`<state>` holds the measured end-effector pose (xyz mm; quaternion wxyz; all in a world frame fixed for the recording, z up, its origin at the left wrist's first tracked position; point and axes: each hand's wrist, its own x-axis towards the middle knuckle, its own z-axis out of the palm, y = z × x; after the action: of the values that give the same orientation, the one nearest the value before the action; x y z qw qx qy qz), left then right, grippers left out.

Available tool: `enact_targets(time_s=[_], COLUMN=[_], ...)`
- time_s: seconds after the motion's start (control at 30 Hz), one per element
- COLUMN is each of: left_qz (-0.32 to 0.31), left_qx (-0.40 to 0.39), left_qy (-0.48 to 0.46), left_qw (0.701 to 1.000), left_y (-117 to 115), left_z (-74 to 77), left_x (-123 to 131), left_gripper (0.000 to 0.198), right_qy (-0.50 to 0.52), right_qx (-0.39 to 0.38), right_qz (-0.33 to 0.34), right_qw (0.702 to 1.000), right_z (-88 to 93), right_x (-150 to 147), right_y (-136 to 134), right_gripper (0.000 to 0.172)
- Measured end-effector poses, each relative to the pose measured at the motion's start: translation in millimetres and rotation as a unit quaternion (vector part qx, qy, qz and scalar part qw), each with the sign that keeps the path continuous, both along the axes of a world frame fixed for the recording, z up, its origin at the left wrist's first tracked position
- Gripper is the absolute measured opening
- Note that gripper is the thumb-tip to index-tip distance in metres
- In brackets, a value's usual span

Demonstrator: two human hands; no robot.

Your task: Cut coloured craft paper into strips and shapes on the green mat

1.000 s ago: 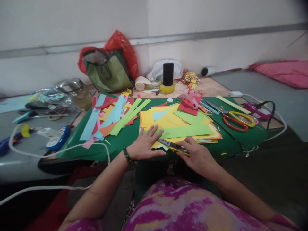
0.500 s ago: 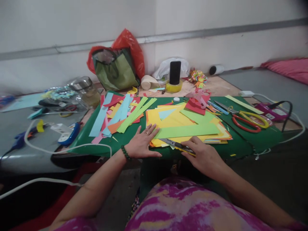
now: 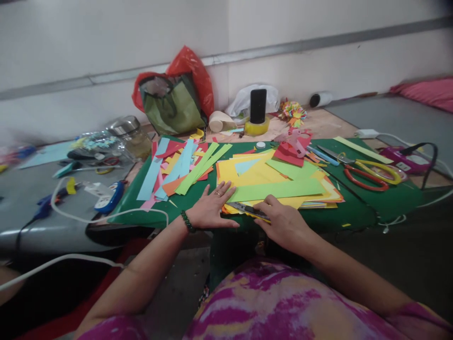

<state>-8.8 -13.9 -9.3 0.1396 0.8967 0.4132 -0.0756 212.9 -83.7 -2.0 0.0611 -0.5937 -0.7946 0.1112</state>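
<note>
My left hand (image 3: 213,208) lies flat with its fingers spread, the fingertips on the left end of a light green paper strip (image 3: 279,190). Under that strip is a stack of coloured paper (image 3: 258,172), yellow on top. In my right hand (image 3: 281,218) is a yellow and black utility knife (image 3: 249,210), its blade pointing left toward my left hand along the near edge of the stack. A small light blue paper triangle (image 3: 246,166) rests on the yellow sheet. Everything sits on a green mat (image 3: 198,200).
Coloured paper strips (image 3: 184,165) are heaped at the left. To the right lie scissors (image 3: 368,177) with red and yellow handles. A phone (image 3: 258,106) stands in a yellow tape roll (image 3: 256,127) behind. A white cable (image 3: 106,215) crosses the left side.
My right hand has slid left with the utility knife, bringing its blade closer to my left hand. The left hand stays on the strip. The whole view has shifted slightly.
</note>
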Motion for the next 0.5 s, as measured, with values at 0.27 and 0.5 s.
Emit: enact_targets(time_s=[0.27, 0.5], left_qz=[0.002, 0.012], left_qx=[-0.034, -0.064], left_qy=[0.0, -0.039], left_qw=[0.999, 0.997], left_y=[3.8, 6.3], left_z=[4.3, 9.4], left_x=[-2.3, -7.3], left_gripper=[0.085, 0.058], right_qy=[0.016, 0.102], right_qx=[-0.023, -0.008], right_qz=[0.013, 0.054], right_qw=[1.0, 0.993], right_z=[4.6, 12.7], right_x=[0.3, 29.5], right_y=[4.0, -11.3], right_gripper=[0.023, 0.02])
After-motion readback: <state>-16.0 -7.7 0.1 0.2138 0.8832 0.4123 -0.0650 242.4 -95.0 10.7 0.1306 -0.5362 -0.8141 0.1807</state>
